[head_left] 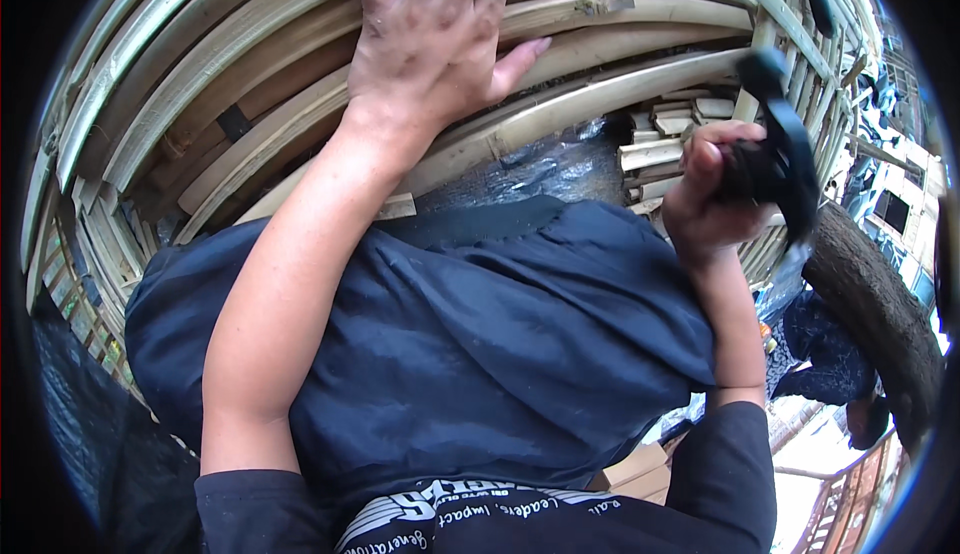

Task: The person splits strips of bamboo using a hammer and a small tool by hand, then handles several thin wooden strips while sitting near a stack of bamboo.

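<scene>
My left hand [425,49] lies flat with its fingers spread on the long split bamboo slats [600,52]; its fingertips run out of the top of the view. A short piece of bamboo [575,12] sticks out to the right beside that hand. On the right, my right hand [705,194] is wrapped round the handle of a black claw hammer [795,149]. The hammer is raised above the slats, its dark curved head toward me and slightly blurred. Dark blue cloth [480,324] covers my lap between my two arms.
Short stacked bamboo pieces [655,149] lie past the lap, next to dark plastic sheeting [520,169]. A thick tree trunk [870,304] leans at the right. Beyond it another person in dark clothes [830,344] is partly in view. Upright bamboo slats [110,244] stand at the left.
</scene>
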The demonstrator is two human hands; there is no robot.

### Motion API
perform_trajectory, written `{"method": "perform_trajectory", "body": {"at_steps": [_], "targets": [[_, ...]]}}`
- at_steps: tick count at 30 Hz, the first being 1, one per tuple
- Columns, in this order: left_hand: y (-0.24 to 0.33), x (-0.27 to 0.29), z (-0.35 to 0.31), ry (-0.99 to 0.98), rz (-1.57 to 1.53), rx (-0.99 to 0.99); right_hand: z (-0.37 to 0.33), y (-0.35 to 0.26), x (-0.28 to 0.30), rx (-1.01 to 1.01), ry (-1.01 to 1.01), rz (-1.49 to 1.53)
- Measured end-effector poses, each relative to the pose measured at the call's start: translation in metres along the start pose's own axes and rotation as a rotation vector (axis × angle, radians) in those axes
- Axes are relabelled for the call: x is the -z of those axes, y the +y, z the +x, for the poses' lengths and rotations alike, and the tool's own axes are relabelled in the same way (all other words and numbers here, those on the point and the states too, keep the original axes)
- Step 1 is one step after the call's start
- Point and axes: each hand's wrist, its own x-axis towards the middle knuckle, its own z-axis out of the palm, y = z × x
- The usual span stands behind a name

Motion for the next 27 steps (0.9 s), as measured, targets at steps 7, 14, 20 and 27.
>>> {"method": "perform_trajectory", "body": {"at_steps": [7, 14, 20, 27], "targets": [[0.001, 0.001, -0.003, -0.006, 0.021, 0.001, 0.001, -0.012, -0.01, 0.07, 0.094, -0.018], [0.003, -0.001, -0.007, 0.021, -0.001, -0.012, 0.003, -0.01, -0.005, -0.004, -0.063, 0.128], [0.003, -0.001, -0.003, 0.015, 0.012, 0.0, 0.006, -0.007, -0.019, -0.077, -0.031, -0.051], [0.001, 0.001, -0.005, 0.021, 0.024, -0.002, 0.003, -0.005, -0.023, -0.052, -0.119, -0.072]]}}
